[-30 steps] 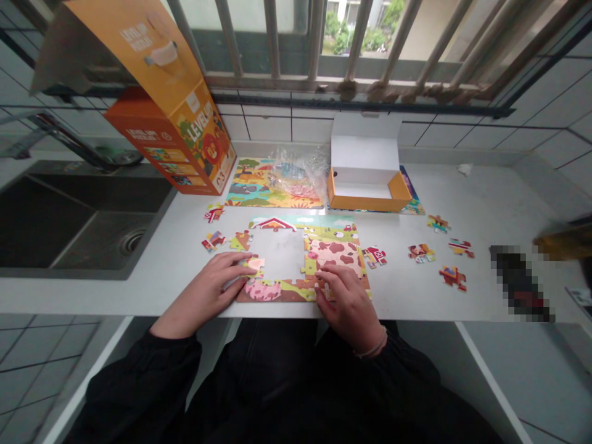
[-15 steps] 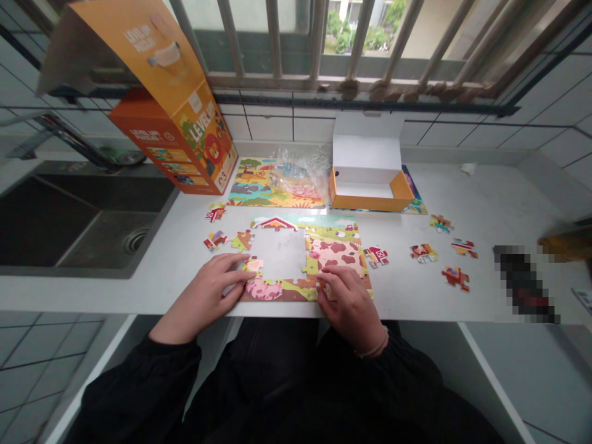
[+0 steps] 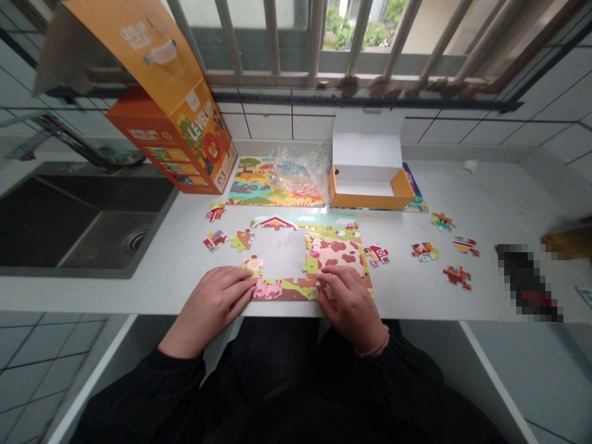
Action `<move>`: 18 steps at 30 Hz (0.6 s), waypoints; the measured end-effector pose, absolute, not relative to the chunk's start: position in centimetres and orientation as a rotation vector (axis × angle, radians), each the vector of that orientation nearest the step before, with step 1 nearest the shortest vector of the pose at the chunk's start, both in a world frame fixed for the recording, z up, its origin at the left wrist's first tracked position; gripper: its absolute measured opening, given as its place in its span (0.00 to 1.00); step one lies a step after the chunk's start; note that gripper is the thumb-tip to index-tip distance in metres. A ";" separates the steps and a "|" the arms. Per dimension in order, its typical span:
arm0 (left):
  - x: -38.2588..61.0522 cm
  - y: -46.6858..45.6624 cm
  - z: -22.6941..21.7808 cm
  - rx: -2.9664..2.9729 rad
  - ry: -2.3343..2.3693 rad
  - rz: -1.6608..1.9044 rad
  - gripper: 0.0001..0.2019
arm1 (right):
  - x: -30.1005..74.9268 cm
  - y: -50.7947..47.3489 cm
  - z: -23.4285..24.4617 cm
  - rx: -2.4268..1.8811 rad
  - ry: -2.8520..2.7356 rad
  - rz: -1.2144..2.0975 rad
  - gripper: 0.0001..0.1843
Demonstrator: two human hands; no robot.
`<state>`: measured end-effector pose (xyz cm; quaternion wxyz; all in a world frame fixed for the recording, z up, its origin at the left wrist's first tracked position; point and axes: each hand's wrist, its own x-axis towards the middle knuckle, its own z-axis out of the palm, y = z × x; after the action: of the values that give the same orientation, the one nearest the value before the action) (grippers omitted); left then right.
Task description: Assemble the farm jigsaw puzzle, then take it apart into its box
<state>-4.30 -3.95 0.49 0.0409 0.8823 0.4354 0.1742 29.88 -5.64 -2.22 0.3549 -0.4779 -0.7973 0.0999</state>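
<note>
A partly joined jigsaw puzzle (image 3: 335,254) lies on the counter, with a cow on the right and a pink pig along the bottom; bare counter shows through its middle. My left hand (image 3: 215,302) rests on the lower left corner, fingers stretched over the pig piece (image 3: 268,290), just below a pink and yellow piece (image 3: 253,266). On the lower right part lies my right hand (image 3: 349,302), fingers extended and touching the pieces. A loose brown and green piece (image 3: 242,240) sits by the left edge. Close to the right edge is a red barn piece (image 3: 377,254).
More loose pieces lie at left (image 3: 215,240) and right (image 3: 424,251). Behind stand an orange puzzle box (image 3: 185,148) and an open small box (image 3: 370,200). Crumpled clear plastic (image 3: 300,169) covers part of a picture sheet (image 3: 252,194). A dark sink (image 3: 92,246) is at left.
My left hand has slid down and slightly right, from the pink and yellow piece to the lower left corner. My right hand has stayed in place.
</note>
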 end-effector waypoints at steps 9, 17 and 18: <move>-3.8 -4.6 -0.1 2.731 1.315 0.698 0.07 | 29.8 -5.6 -2.2 -1.228 -2.063 0.240 0.12; -3.1 -5.0 -0.1 2.744 1.393 0.653 0.05 | 29.8 -5.6 -2.3 -1.223 -2.069 0.226 0.11; -3.0 -5.1 -0.1 2.743 1.403 0.654 0.05 | 29.8 -5.6 -2.2 -1.222 -2.072 0.224 0.10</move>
<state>-3.01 -5.09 -0.12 -0.0039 0.8708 0.4455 0.2077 29.84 -5.57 -2.22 0.3546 -0.4730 -0.8019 0.0868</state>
